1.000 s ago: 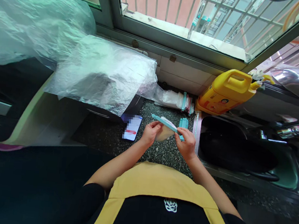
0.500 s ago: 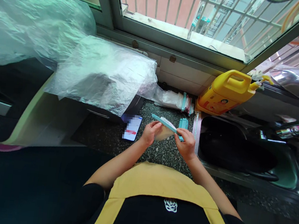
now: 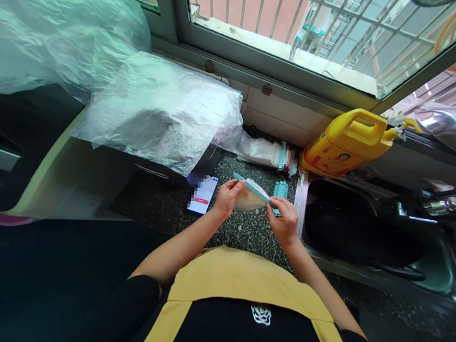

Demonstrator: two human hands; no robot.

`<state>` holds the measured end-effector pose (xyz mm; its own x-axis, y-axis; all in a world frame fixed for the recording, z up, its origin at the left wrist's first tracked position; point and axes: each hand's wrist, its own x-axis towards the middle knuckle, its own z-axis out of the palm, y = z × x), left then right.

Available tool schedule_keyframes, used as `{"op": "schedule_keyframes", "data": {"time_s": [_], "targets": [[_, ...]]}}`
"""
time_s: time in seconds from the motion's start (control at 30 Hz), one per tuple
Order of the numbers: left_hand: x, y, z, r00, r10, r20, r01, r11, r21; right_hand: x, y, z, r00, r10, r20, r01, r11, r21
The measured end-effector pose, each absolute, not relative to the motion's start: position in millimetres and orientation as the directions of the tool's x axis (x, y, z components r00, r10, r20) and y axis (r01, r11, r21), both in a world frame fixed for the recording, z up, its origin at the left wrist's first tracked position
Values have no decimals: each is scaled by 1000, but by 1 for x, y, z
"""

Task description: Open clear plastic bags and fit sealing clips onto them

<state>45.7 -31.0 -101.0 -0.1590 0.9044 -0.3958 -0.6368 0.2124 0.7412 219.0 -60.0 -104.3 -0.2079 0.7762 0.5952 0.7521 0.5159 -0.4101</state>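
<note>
At 6 o'clock is a yellow apron (image 3: 240, 277). Beyond it, 2 hands meet a bag (image 3: 249, 200) with a teal clip (image 3: 256, 191) along its top, held above the speckled counter (image 3: 241, 235). The left hand (image 3: 228, 196) pinches the clip at 10 o'clock of the bag; the right hand (image 3: 284, 218), fingers curled, grips its other end at 4 o'clock. Farther, at 1 o'clock, stands 1 yellow jug (image 3: 344, 143).

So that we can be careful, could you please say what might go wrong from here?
The left hand and right hand pinch the teal clip near its ends, so it might slip on the bag. The right hand, close to the stacked teal strips, could scatter them.
</note>
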Motion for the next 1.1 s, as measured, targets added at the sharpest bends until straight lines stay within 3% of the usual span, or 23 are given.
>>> {"op": "schedule_keyframes", "data": {"time_s": [0.37, 0.57, 0.7, 0.87, 1.1], "targets": [[47, -33, -105, -128, 924, -360, -586, 222, 779, 224, -68, -109, -244, 801, 547, 752, 512, -415], [38, -33, -105, -99, 941, -324, -534, 225, 815, 227, -69, -101, -213, 866, 453, 704, 457, -543], [34, -31, -102, -52, 952, -302, -498, 238, 834, 224, -54, -91, -147, 952, 269, 611, 301, -732], [33, -29, -94, 19, 960, -279, -491, 252, 834, 213, -38, -80, -284, 958, -43, 368, 68, -927], [30, -27, -82, 40, 972, -231, -462, 223, 858, 201, -36, -74, -304, 919, -250, 229, -185, -956]]}}
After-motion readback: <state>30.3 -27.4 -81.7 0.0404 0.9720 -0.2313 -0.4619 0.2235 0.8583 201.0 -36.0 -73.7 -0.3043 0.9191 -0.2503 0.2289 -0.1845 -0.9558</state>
